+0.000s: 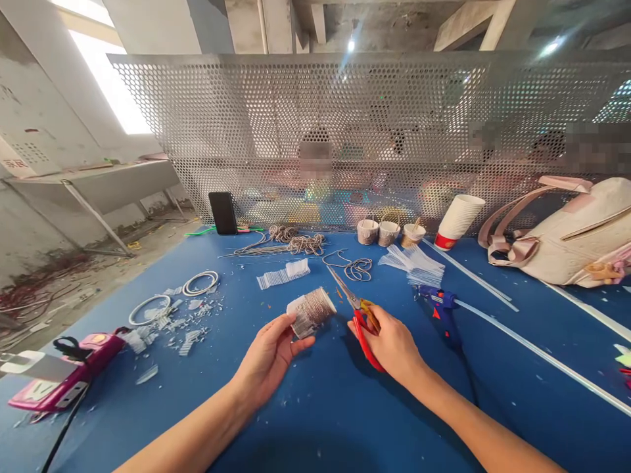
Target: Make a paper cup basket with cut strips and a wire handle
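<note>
Holds a small paper cup [314,309], partly wrapped in cord and tipped sideways, lightly in the half-open left hand [272,348], above the blue tabletop [320,410]. Grips red-handled scissors [355,302] in the mostly closed right hand [393,339], pointing away, just right of the cup. Has a blue glue gun [444,303] right of the right hand, a loose cord coil [359,269] beyond that hand, a translucent plastic strip [282,274] beyond the left hand, and three small cups [389,234] farther out.
</note>
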The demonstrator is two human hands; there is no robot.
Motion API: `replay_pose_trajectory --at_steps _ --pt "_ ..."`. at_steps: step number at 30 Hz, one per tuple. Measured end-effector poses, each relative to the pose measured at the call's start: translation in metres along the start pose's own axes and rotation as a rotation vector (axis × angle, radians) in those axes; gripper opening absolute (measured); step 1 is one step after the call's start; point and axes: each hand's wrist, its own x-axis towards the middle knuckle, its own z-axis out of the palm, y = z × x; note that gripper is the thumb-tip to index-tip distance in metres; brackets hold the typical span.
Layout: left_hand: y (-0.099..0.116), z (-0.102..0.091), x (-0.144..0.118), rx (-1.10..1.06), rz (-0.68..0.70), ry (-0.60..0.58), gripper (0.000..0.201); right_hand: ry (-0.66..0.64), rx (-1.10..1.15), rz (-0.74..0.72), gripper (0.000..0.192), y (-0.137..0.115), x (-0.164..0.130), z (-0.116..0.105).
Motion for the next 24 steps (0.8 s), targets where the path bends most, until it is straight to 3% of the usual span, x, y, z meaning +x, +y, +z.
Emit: replay_pose_trajectory --at_steps 5,13,19,24 --pt "-0.005 0.0 0.0 -0.011 -0.068 0.014 0.008 -0.181 0.418 0.177 0.028 -0.01 0.0 -0.001" --pt "-0.016 0.004 -0.011 0.28 -0.092 -0.238 0.028 -0.195 0.846 0.347 0.036 -0.017 0.001 0.003" --pt "-0.016 0.004 -0.013 0.141 -0.164 -0.257 0.024 -0.172 0.884 0.32 0.031 -0.015 0.002 0.002" --pt "-0.009 0.006 -0.011 0.096 -0.084 -0.126 0.023 -0.134 0.574 0.154 0.018 -0.016 -0.002 -0.009"
